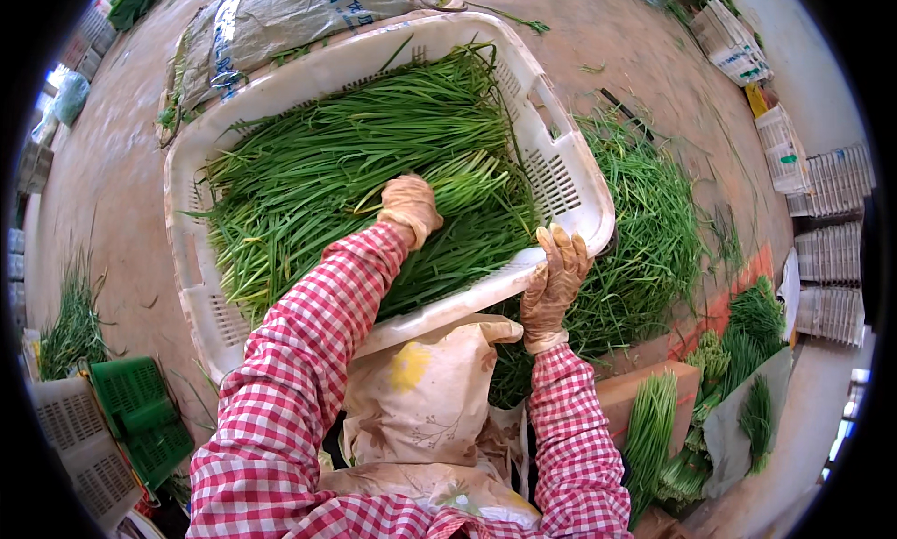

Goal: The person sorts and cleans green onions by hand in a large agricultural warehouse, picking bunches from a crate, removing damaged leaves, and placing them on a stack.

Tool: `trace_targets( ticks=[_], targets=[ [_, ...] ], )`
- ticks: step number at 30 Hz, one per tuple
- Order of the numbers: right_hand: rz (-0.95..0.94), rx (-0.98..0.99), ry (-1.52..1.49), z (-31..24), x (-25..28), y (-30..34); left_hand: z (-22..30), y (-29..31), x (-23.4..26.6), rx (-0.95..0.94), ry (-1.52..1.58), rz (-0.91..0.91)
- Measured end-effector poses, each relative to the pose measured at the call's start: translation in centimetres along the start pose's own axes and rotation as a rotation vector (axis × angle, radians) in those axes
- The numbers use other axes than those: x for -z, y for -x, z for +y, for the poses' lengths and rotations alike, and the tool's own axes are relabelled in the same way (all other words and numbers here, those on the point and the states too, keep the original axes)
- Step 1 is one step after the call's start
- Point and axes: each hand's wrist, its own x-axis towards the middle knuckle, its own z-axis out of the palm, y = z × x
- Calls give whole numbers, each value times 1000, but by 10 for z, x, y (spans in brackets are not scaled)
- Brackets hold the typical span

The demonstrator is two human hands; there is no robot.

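Observation:
A large white plastic basket (565,156) with slotted walls lies tilted in front of me, full of long green garlic chives (346,147). My left hand (409,207), in a stained thin glove, reaches in over the near rim and is closed on a bunch of the chives, its pale stalk ends toward the right. The tips of those fingers are hidden. At the basket's near right corner my right hand (553,282), gloved too, has its fingers hooked over the rim. A cream cloth apron (420,390) covers my lap below the basket.
Loose chives (645,231) are heaped on the floor to the right. Bundled chives (710,380) lie at the lower right by a brown box (659,399). A grey sack (280,35) rests behind the basket. A green crate (140,413) stands lower left; white crates (827,249) line the right wall.

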Motion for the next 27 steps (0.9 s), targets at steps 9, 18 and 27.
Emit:
trace_targets(
  ticks=[9,18,27],
  targets=[
    [33,0,0,-6,0,0,14,-20,-28,213,-29,92],
    [-76,-29,116,-5,6,-1,-23,49,16,-19,378,43],
    [97,-65,-11,-47,27,-44,-167,62,17,-184,1923,-276]
  ],
)
